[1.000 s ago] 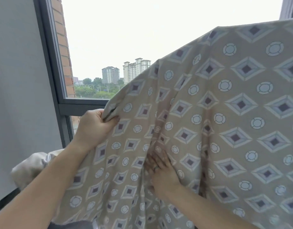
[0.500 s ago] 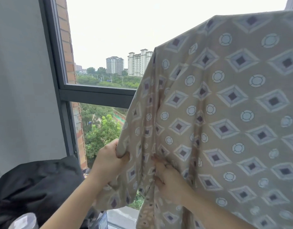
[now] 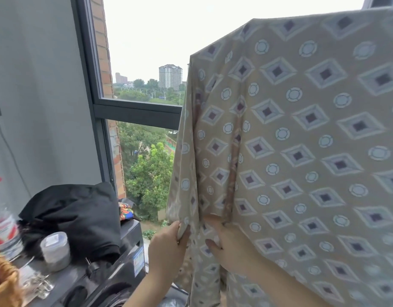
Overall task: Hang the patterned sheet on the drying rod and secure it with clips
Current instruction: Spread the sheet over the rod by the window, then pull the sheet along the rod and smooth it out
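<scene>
Far to the left of the hands, a clear plastic bottle [image 3: 1,220] with a red label and a small lidded jar [image 3: 55,251] are being carried on a dark desk [image 3: 127,247], with a heap of black cloth [image 3: 76,216] lying between them and the left hand. Some metal clips [image 3: 37,284] are lying on the desk below the jar, though they are blurred. The left hand [image 3: 166,251] is being kept clenched on the left edge of the patterned sheet [image 3: 302,151], the cloth being pinched between thumb and fingers. Just to its right, the right hand [image 3: 231,251] is being pressed against the sheet with its thumb out in front and its fingers tucked behind a fold, so a grasp on the cloth is being shown. Above and to the right of both hands, the sheet is being hung from its top edge before the window [image 3: 142,63]; the rod itself cannot be told.
</scene>
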